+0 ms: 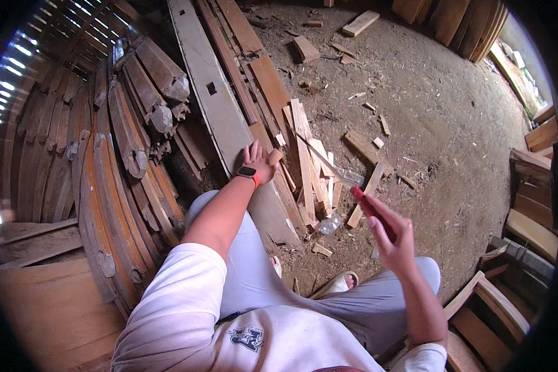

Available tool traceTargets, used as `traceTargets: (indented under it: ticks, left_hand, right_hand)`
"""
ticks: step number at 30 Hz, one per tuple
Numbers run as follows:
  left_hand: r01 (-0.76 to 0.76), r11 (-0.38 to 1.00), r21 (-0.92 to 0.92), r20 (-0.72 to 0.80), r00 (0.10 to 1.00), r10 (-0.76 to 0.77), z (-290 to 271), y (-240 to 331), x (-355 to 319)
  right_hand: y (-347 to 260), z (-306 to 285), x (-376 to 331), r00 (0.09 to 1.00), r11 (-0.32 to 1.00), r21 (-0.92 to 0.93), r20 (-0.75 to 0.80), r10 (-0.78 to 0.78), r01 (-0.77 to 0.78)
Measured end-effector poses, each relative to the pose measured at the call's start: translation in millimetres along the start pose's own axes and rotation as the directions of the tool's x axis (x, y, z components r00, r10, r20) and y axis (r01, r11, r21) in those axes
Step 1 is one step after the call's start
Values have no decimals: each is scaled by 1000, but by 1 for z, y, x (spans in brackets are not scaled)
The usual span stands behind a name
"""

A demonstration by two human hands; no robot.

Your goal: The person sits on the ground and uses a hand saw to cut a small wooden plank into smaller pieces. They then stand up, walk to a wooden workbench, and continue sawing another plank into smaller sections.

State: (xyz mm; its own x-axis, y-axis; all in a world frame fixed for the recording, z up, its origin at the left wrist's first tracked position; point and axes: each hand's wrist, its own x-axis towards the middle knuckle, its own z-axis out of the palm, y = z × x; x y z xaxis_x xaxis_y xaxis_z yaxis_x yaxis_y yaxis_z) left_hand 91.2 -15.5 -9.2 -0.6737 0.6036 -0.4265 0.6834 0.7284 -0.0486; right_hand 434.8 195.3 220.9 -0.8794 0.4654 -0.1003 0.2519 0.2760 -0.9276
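Wood strips (304, 167) seem cut but work looks unfinished, left hand (259, 165) spread on a board (216, 111) by a block (275, 156), right hand (395, 243) clasping a red-handled tool (359, 193).

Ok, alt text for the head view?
A bare right grip holds a red-handled tool with a thin metal blade; the left grip rests on a long grey wooden plank beside a small tan wooden block. Pale wood scraps lie on brown dirt.
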Motion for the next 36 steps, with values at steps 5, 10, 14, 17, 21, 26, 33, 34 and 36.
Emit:
traceTargets:
  ticks: [5,10,14,17,21,26,33,34,36]
  left_hand:
    - [42,999,19,202,978,-45,-14,19,-6]
    - [-18,994,106,281,959,-13,0,22,5]
    - [-72,992,105,368,929,28,1,21,13]
    - [-126,989,76,460,885,77,-14,15,16]
    - [-271,960,73,527,827,193,-25,25,10]
    - [-390,909,150,420,857,299,25,10,17]
    - [-365,929,61,535,797,279,-25,31,18]
    - [-350,935,52,526,806,272,-20,28,18]
    - [-336,941,37,522,809,268,-19,27,16]
  right_hand:
    - [10,33,-37,987,989,127,-135,89,-72]
    - [5,56,-59,938,952,204,-213,272,-230]
    - [-7,62,-65,956,964,174,-183,231,-200]
    - [-10,66,-71,958,968,166,-185,219,-189]
    - [-25,76,-79,967,983,92,-185,176,-161]
    - [-57,97,-59,992,992,-98,-107,73,-83]
    - [-50,109,-47,989,981,-135,-80,128,-138]
    - [-52,110,-47,987,980,-137,-81,136,-146]
    - [-55,110,-48,981,970,-153,-68,180,-188]
